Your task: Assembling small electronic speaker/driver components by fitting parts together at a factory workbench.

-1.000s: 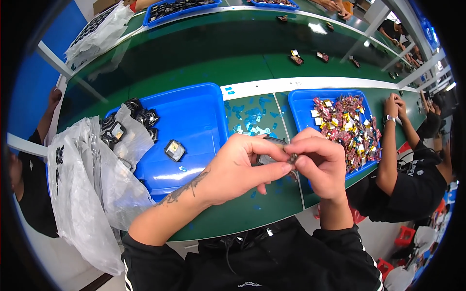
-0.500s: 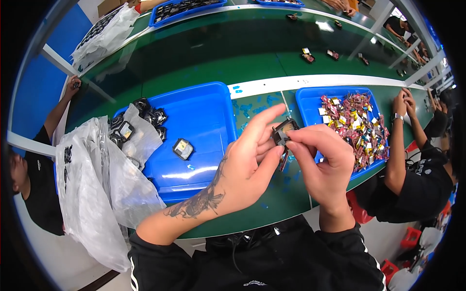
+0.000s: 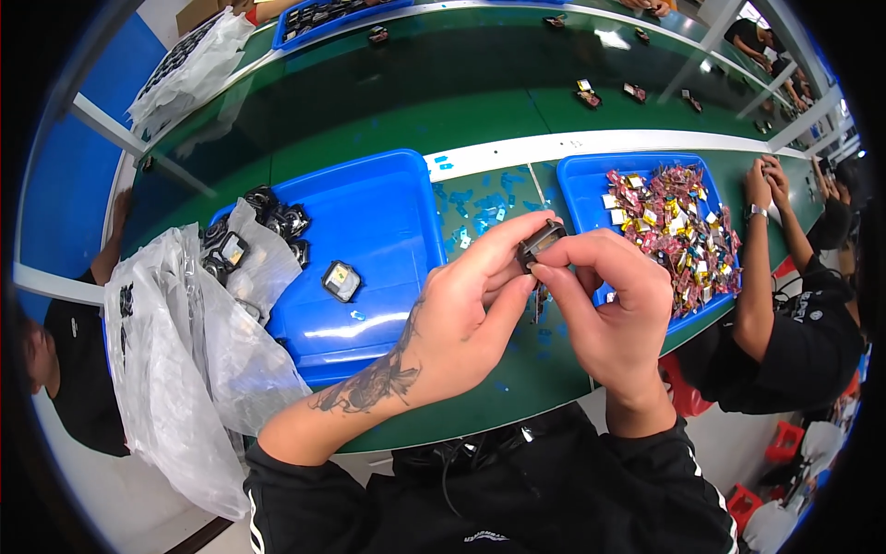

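Observation:
A small black square housing [image 3: 543, 240], shaped like a watch case with an open hollow face, is held between my two hands above the table. My left hand [image 3: 471, 319] grips it from the left, the index finger stretched along its far edge and the thumb near its lower corner. From the other side, the thumb and bent index finger of my right hand [image 3: 614, 300] pinch its near right edge. A thin dark and reddish part [image 3: 538, 303] hangs below, partly hidden by the fingers. A similar black housing [image 3: 341, 282] with a pale, yellowish inside lies in the left blue tray [image 3: 388, 222].
Black housings [image 3: 281, 220] and plastic bags [image 3: 161, 342] crowd that tray's left side. A right blue tray [image 3: 577, 175] holds many small red, yellow and white electronic parts [image 3: 669, 231]. Blue film scraps [image 3: 489, 212] litter the green table. Beyond a white rail [image 3: 517, 152], parts lie on the green belt [image 3: 397, 102]. Co-workers sit both sides.
My left index finger has bent down onto the housing's far edge. The housing has tilted slightly in my hands. Another dark part has appeared on the far belt.

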`<state>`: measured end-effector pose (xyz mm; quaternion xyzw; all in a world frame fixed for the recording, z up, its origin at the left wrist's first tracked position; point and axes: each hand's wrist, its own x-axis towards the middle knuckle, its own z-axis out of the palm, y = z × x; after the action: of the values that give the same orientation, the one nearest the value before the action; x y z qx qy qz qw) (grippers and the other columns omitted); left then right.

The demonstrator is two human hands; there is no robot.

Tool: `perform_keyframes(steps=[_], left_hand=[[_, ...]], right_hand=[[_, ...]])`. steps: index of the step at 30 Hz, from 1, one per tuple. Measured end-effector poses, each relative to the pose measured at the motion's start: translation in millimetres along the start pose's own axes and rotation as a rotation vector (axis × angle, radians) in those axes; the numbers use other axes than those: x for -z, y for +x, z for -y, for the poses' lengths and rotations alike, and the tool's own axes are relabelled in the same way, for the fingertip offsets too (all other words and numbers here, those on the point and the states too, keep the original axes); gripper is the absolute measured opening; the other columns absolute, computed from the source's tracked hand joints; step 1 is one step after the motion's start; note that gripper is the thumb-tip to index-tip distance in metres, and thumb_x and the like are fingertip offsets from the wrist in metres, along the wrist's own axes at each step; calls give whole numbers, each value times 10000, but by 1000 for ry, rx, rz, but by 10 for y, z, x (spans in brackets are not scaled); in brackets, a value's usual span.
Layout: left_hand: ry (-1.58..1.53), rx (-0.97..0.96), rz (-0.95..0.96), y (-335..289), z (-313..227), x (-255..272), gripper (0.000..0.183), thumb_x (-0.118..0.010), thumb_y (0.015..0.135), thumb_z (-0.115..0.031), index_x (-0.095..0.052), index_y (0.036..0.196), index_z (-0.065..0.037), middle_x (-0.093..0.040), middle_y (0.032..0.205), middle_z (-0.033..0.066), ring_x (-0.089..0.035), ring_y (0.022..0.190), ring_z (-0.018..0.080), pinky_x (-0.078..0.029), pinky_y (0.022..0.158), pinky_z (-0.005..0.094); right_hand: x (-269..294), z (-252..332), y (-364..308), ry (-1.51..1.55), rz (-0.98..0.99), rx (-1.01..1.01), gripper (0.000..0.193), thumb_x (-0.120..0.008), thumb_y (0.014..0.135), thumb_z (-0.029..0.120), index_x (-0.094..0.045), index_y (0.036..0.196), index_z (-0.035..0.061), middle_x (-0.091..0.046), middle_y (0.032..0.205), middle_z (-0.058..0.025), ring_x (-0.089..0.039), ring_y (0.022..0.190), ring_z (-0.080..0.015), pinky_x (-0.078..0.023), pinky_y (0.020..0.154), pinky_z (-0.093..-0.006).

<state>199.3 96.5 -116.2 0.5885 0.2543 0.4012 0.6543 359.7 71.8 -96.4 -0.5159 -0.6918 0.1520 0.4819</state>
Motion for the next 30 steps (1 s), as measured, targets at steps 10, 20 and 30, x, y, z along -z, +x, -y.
perform_keyframes(steps=[10,20,30], left_hand=[[30,24,24,-26,-25,-33,463,-414,946,113,-350,1403,76,-470,1401,199,-465,1315,253,-384,1097,353],[-190,-61,-80,58,0,32,457,-458,952,44,-341,1393,70,-515,1335,213,-533,1236,253,-463,1019,361],[695,-386,-12,16,-128,77,335,-551,838,115,-629,1148,14,-578,1222,221,-638,1064,295,-528,898,352]], right_hand=[[35,15,-23,-71,9,-41,171,-769,683,-13,-622,747,49,-508,623,-29,-453,497,-142,-387,503,-274],[6,-142,-57,144,-113,91,368,-843,650,60,-564,889,39,-540,796,-30,-518,735,-173,-447,680,-277],[46,-46,-197,518,4,-161,310,-674,821,-100,-569,1106,-40,-648,978,-71,-642,853,-88,-549,733,-219]])
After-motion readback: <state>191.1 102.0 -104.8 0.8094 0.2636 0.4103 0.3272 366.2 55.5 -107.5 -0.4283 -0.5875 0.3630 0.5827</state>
